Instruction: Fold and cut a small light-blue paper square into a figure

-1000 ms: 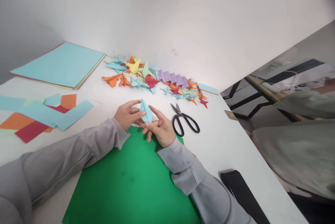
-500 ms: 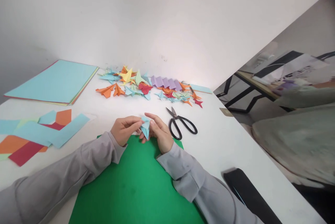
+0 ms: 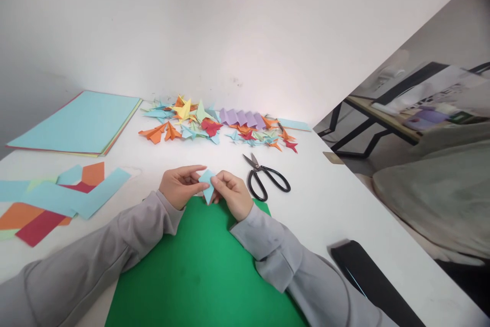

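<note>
A small light-blue folded paper [image 3: 207, 184], kite-shaped with its narrow tip pointing down, is held up between both hands. My left hand [image 3: 179, 184] pinches its left edge between thumb and fingers. On the other edge, my right hand [image 3: 235, 194] grips it with the thumb in front and the fingers curled behind. Below lies a green sheet [image 3: 202, 266], over whose far edge the hands hover. Open-bladed scissors with black handles [image 3: 260, 176] rest just right of my right hand.
Folded paper pieces [image 3: 184, 118] in several colours lie along the wall. A sheet stack [image 3: 76, 120] and loose paper strips [image 3: 49, 197] occupy the left. A black object [image 3: 371, 281] lies at the right. Beyond the table edge sits a person in a pale garment [image 3: 440, 189].
The folded paper has been turned and now shows a smooth kite-shaped face. My right fingers have curled in from a more stretched position. My view has shifted slightly.
</note>
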`<move>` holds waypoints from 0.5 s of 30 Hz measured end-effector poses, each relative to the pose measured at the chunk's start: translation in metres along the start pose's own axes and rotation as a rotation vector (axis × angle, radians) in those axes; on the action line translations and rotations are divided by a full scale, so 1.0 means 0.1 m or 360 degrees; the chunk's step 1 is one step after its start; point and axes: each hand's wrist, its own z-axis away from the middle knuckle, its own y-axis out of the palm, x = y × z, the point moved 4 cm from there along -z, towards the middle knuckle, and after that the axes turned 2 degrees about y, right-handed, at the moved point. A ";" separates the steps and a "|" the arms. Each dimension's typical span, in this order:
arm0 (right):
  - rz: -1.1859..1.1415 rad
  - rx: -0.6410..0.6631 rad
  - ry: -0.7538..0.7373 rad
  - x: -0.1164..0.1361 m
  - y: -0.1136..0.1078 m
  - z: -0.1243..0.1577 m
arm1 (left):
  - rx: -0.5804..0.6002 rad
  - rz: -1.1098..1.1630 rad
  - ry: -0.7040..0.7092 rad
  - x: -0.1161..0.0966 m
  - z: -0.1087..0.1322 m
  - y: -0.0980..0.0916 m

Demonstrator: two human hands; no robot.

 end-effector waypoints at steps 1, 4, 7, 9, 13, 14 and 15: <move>0.0028 -0.0025 -0.0021 0.01 -0.01 0.00 | -0.0002 0.0018 0.0007 0.01 -0.01 -0.01; 0.0023 -0.0110 -0.0062 0.03 -0.05 0.00 | 0.0044 0.0143 -0.0084 0.08 -0.03 -0.03; -0.0080 -0.0106 -0.0050 0.02 -0.06 -0.01 | 0.0175 0.0195 -0.0215 0.13 -0.02 0.01; -0.0109 -0.0102 -0.0030 0.00 -0.05 0.00 | 0.0336 0.0067 -0.0200 0.11 0.00 0.06; -0.0018 -0.0193 -0.0033 0.00 -0.04 0.01 | 0.0361 -0.0191 -0.0156 0.06 0.03 0.08; 0.0010 -0.0195 -0.0033 0.00 -0.04 0.01 | 0.0340 -0.0222 -0.0168 0.05 0.03 0.07; 0.0029 -0.0187 -0.0031 0.00 -0.03 0.01 | 0.0332 -0.0245 -0.0182 0.05 0.03 0.07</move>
